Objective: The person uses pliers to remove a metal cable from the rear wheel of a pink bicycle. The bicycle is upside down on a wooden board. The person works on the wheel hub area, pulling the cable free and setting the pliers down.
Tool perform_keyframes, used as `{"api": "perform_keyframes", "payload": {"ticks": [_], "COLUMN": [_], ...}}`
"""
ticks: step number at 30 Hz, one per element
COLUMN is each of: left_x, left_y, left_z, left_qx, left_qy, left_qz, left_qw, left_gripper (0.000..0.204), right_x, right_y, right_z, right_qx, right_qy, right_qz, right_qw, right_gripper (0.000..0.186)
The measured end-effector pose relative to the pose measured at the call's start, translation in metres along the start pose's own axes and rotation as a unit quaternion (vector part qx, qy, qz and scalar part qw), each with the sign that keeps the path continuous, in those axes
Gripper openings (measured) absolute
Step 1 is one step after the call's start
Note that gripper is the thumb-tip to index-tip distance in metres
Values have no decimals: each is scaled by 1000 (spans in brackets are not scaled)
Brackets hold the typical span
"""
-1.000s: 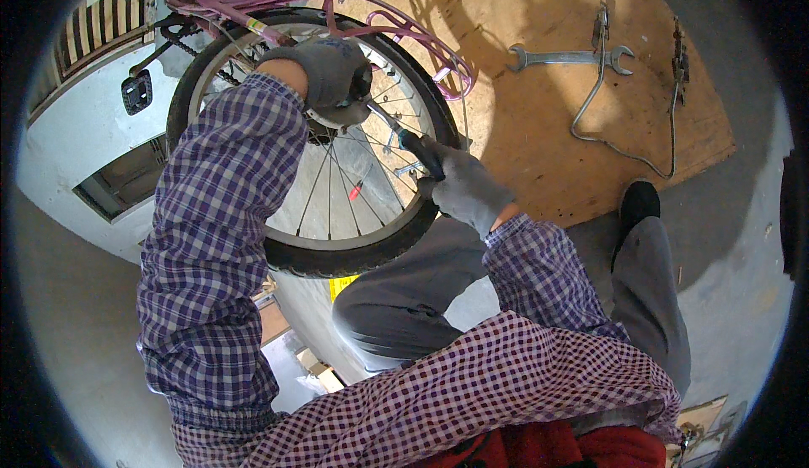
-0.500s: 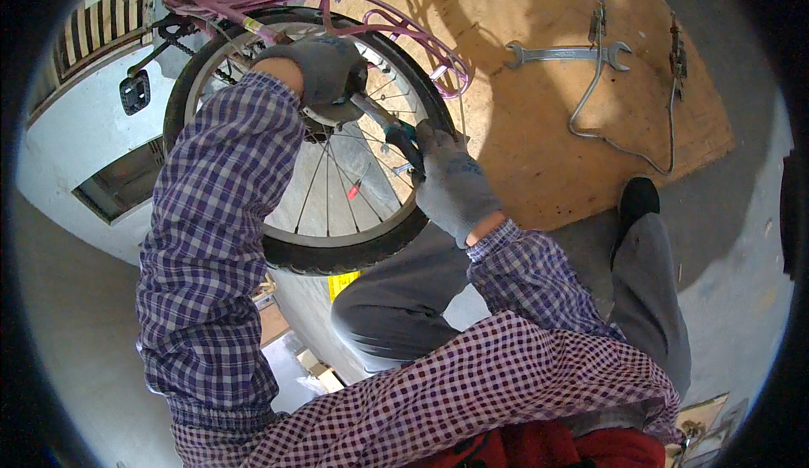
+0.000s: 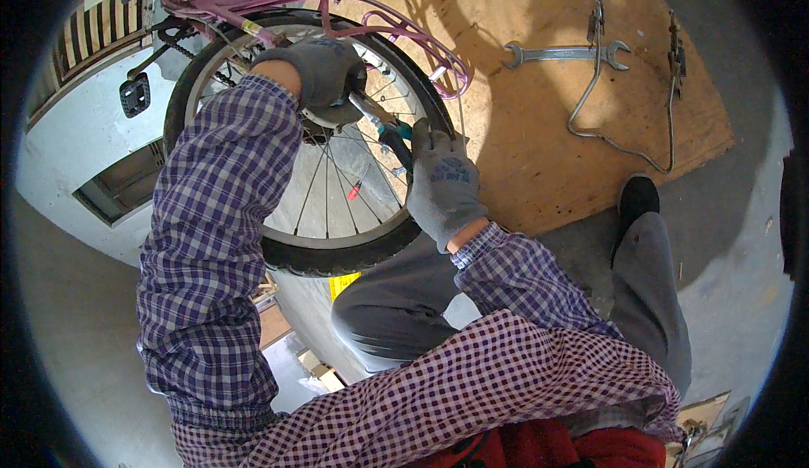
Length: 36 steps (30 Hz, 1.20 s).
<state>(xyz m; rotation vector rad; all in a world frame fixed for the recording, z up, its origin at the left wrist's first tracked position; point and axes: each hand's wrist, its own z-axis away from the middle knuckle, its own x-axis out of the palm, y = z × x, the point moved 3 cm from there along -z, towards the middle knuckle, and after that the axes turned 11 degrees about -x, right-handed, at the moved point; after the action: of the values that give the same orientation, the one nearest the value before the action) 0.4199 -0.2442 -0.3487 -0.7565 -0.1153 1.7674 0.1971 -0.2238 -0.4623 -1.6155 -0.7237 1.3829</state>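
My left hand [image 3: 331, 76], in a grey glove, is closed at the hub of a bicycle's rear wheel [image 3: 357, 248]; what its fingers grip is hidden. A tool [image 3: 389, 143] with a metal shaft and a black-and-teal handle reaches up-left from my right hand [image 3: 442, 183] into the left hand's area. My right hand, gloved too, holds that handle, its fingers angled upward over the spokes. The pink bicycle frame [image 3: 240, 4] lies above the wheel, with the chain and a black pedal [image 3: 135, 95] at its left.
A plywood board [image 3: 539, 181] carries a large open-ended wrench [image 3: 552, 54] and two metal fittings with bent rods [image 3: 618, 149]. My legs [image 3: 645, 257] are below. A white panel [image 3: 67, 165] with a rectangular opening stands at the left; grey floor [image 3: 742, 240] borders the board.
My right hand has moved left and turned more upright, the tool's handle swinging with it toward a steeper angle. My left hand has shifted only slightly left.
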Motion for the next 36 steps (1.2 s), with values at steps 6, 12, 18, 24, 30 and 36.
{"api": "perform_keyframes", "payload": {"ticks": [6,12,18,24,30,36], "left_x": [-1,-1,7,8,9,12], "left_y": [0,0,-4,-7,-9,-11], "left_z": [-3,-3,-5,-8,-9,-10], "left_qx": [-30,-18,-40,-11,-24,-10], "left_qy": [2,-41,21,15,5,25], "left_qz": [-34,-37,-49,-43,-14,-25], "left_qw": [999,998,998,999,1000,999], "left_gripper": [35,38,27,25,26,30], "right_x": [17,36,20,1,2,3], "right_y": [16,43,30,11,1,-2], "right_z": [4,12,15,12,6,5], "right_qx": [53,111,34,31,26,12], "right_qy": [-4,-68,-15,-8,-21,-13], "right_qz": [-137,-178,-204,-181,-145,-100], "right_qw": [989,975,978,983,989,995], "right_gripper": [53,36,47,58,58,67]}}
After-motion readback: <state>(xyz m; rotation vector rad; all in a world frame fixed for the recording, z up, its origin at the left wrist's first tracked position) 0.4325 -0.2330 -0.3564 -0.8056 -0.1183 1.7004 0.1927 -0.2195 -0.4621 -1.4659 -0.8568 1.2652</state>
